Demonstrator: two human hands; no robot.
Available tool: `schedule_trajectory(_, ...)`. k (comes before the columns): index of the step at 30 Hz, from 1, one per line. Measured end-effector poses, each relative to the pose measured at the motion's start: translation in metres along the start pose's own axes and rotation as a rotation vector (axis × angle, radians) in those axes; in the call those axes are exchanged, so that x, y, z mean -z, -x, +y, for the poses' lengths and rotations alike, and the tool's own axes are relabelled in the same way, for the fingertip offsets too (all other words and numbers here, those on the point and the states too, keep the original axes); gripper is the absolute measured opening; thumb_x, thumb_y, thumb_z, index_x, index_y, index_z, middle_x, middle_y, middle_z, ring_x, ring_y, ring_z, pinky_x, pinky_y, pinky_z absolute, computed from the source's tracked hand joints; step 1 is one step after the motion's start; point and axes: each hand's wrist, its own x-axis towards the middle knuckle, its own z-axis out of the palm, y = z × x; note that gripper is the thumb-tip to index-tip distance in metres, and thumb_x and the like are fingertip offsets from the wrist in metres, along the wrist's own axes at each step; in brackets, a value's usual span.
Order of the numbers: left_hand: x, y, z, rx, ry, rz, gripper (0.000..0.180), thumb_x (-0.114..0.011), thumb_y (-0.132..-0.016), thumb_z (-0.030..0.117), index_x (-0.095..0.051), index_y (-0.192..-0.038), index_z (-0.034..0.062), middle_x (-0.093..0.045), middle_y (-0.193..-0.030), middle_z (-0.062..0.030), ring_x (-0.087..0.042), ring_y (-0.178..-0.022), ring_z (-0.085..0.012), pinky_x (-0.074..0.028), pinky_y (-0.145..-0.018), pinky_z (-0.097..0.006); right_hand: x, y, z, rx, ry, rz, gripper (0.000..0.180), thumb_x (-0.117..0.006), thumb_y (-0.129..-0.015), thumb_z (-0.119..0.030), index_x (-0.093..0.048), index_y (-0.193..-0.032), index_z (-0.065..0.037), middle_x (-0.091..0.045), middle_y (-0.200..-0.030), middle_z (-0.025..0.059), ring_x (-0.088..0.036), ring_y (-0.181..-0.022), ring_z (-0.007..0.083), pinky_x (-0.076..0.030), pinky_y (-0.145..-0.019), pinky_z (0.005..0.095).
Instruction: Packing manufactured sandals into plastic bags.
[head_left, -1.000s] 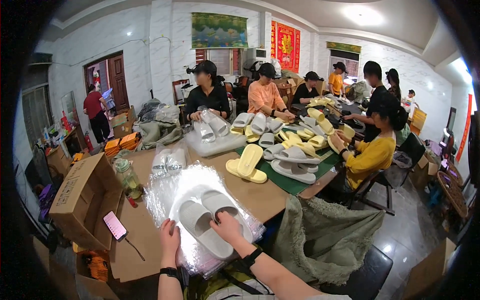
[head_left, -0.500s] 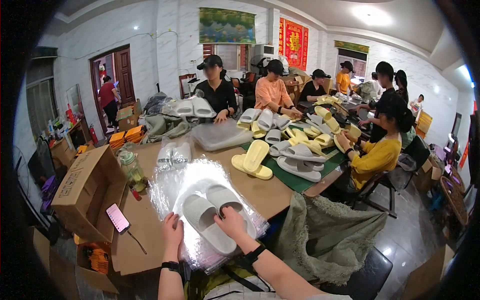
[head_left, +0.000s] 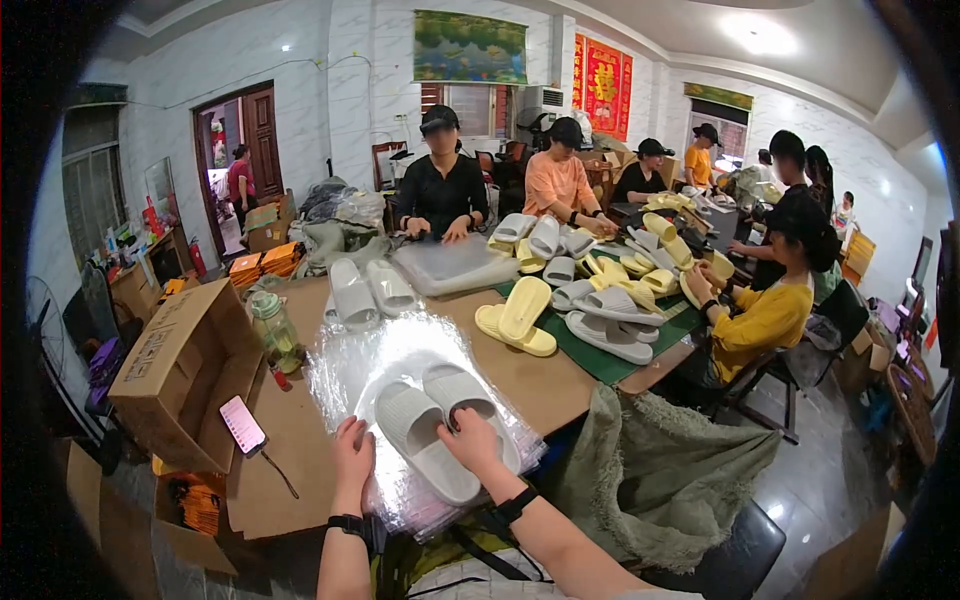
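A pair of light grey slippers [head_left: 422,432] lies in front of me on a stack of clear, shiny plastic bags [head_left: 340,375]. My right hand [head_left: 470,440] is closed on the pair, thumb and fingers gripping the inner edges where the two slippers meet. At the left edge of the bags, beside the left slipper, my left hand [head_left: 352,455] has its fingers curled in; whether they pinch a bag edge cannot be made out. Another grey pair [head_left: 357,294] is at the far end of the stack, over more grey footwear partly hidden behind it.
Left of the bags are a phone [head_left: 241,425], an open cardboard box [head_left: 165,375] and a clear bottle [head_left: 275,330]. Yellow slippers [head_left: 520,315] and several grey ones cover a green mat to the right. Rough green cloth [head_left: 660,480] hangs nearby. Several people sit around the table.
The person in black opposite has set a grey pair down beyond my bags and drawn both hands back. My hands keep nearly the same grip; the view has swung slightly left.
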Motion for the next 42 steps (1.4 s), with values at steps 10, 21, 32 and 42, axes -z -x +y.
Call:
schedule_trajectory(10, -0.005, -0.002, -0.016, -0.041, -0.051, 0.026, 0.028, -0.066, -0.088, 0.011, -0.07, -0.113, 0.0005, -0.06, -0.132, -0.0154, -0.055, -0.121, -0.034, -0.044, -0.104, -0.041, -0.003, 0.0, 0.0, 0.027, -0.027, 0.051, 0.034, -0.069, -0.086, -0.038, -0.057, -0.087, -0.006, -0.059, -0.089, 0.0137, -0.062, -0.081, 0.038, -0.049, -0.068, 0.0507)
schedule_trajectory(21, -0.002, 0.0, -0.009, -0.031, -0.061, 0.032, 0.028, -0.067, -0.087, 0.012, -0.07, -0.112, 0.0015, -0.06, -0.131, -0.0156, -0.055, -0.121, -0.0346, -0.044, -0.104, -0.042, 0.0, 0.001, -0.002, 0.023, -0.021, 0.048, 0.033, -0.069, -0.085, -0.037, -0.058, -0.086, -0.006, -0.059, -0.088, 0.013, -0.062, -0.08, 0.0371, -0.049, -0.066, 0.0501)
schedule_trajectory(32, 0.0, -0.001, -0.006, -0.013, -0.031, 0.029, 0.029, -0.067, -0.086, 0.013, -0.071, -0.112, 0.001, -0.061, -0.13, -0.0158, -0.057, -0.12, -0.0344, -0.045, -0.104, -0.041, -0.003, 0.001, -0.001, 0.024, -0.008, 0.045, 0.033, -0.069, -0.085, -0.037, -0.058, -0.086, -0.006, -0.059, -0.088, 0.013, -0.062, -0.08, 0.0371, -0.049, -0.065, 0.0498)
schedule_trajectory(42, -0.003, -0.002, -0.01, -0.064, -0.059, 0.041, 0.028, -0.067, -0.087, 0.011, -0.07, -0.112, 0.0003, -0.062, -0.129, -0.0168, -0.059, -0.118, -0.0341, -0.046, -0.102, -0.04, -0.004, 0.001, -0.001, 0.037, -0.045, 0.109, 0.035, -0.07, -0.085, -0.036, -0.055, -0.078, -0.006, -0.056, -0.08, 0.0121, -0.06, -0.074, 0.0359, -0.046, -0.063, 0.0473)
